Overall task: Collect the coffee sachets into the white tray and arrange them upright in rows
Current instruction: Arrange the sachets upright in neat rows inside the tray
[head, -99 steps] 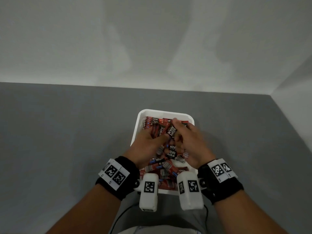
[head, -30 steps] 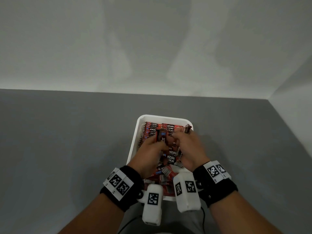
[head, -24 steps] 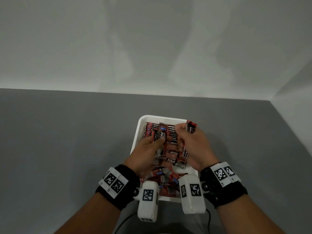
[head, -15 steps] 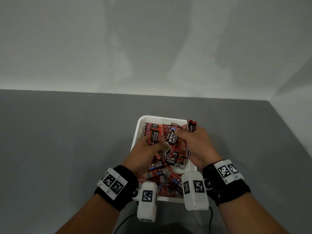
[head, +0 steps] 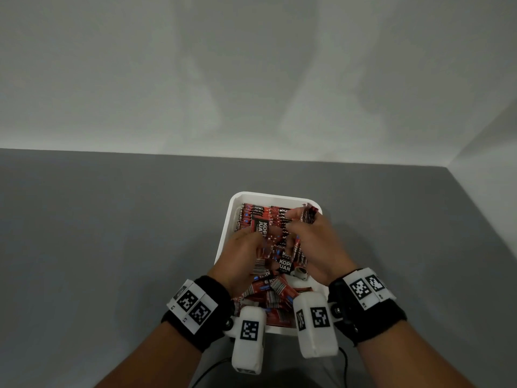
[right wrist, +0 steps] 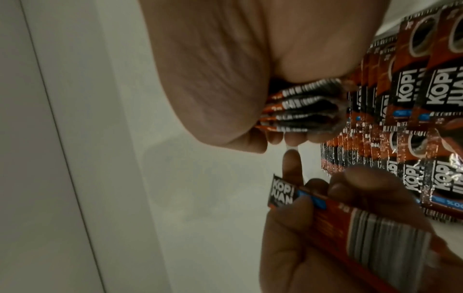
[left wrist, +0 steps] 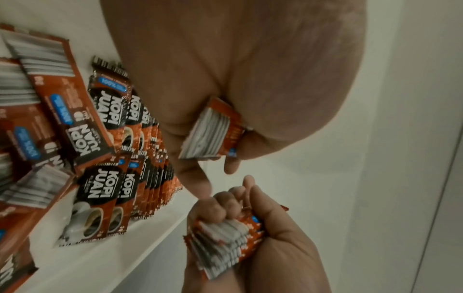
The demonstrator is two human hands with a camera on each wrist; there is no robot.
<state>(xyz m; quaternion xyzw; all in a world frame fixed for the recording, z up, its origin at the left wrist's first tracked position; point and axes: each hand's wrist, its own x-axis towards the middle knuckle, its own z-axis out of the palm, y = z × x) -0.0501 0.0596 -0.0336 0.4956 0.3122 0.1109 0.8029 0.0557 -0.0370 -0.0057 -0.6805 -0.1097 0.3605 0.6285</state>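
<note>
The white tray (head: 223,242) holds upright rows at its far end, loose coffee sachets (head: 272,295) nearer. Right hand (head: 313,245) has gathered a bundle since a moment ago; left hand (head: 240,256) clamps another, so more rows are coming.

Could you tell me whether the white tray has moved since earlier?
No: the white tray keeps the same gap to the table's back edge.
</note>
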